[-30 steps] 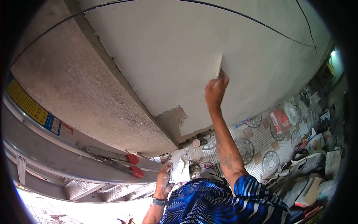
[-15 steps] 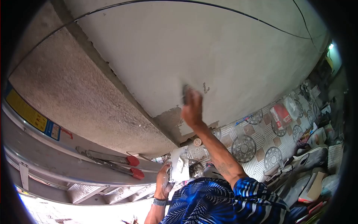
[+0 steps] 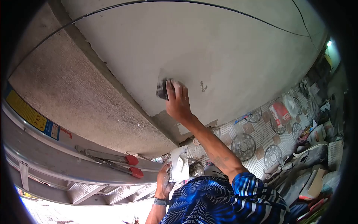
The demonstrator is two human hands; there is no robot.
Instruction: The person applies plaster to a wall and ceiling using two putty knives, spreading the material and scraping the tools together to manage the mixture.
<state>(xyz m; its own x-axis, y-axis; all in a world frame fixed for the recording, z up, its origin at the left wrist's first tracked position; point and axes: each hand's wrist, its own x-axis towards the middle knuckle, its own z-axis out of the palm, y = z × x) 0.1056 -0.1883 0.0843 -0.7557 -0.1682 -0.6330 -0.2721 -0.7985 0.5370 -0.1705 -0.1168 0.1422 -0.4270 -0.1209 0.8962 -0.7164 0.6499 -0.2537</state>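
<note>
Near the bare patch (image 3: pixel 163 118) on the wall (image 3: pixel 238 56), your right hand (image 3: pixel 179 104) grips a dark scraper (image 3: pixel 161 89), your left hand (image 3: pixel 162 181) a white board (image 3: pixel 180 170).

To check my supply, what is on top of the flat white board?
A lumpy white paste-like heap lies on the flat white board; the surface beneath it is hidden.

To the left of the left grip (image 3: pixel 163 181), a hand tool (image 3: pixel 108 156) is laid on the ladder (image 3: pixel 74 160), while a packet (image 3: pixel 279 114) is set on the floor (image 3: pixel 261 139) to the right of the right grip (image 3: pixel 178 100), with a cable (image 3: pixel 209 5) strung beyond.
</note>
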